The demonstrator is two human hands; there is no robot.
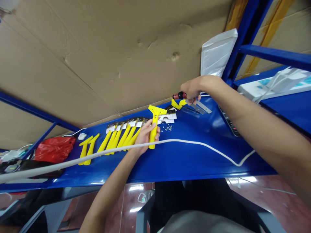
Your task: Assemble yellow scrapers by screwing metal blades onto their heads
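My left hand (143,135) is wrapped round the handle of a yellow scraper (153,132), held upright above the blue table with its wide head at the top. In my right hand (193,89) is a red and black screwdriver (179,95), pointing left; its shaft does not show clearly. Just under the right fingers lie several flat metal blades (204,107). Small yellow plastic pieces (179,104) rest to the left of them. Loose screws and nuts (167,128) are scattered right of the held scraper, close to black and white cards (172,114).
More yellow scrapers (114,140) lie in a row on the left, several with cards at their heads. A white cable (194,142) crosses in front. A red plastic bag (55,149) sits far left, a power strip (262,86) at right. Cardboard (116,58) walls the back.
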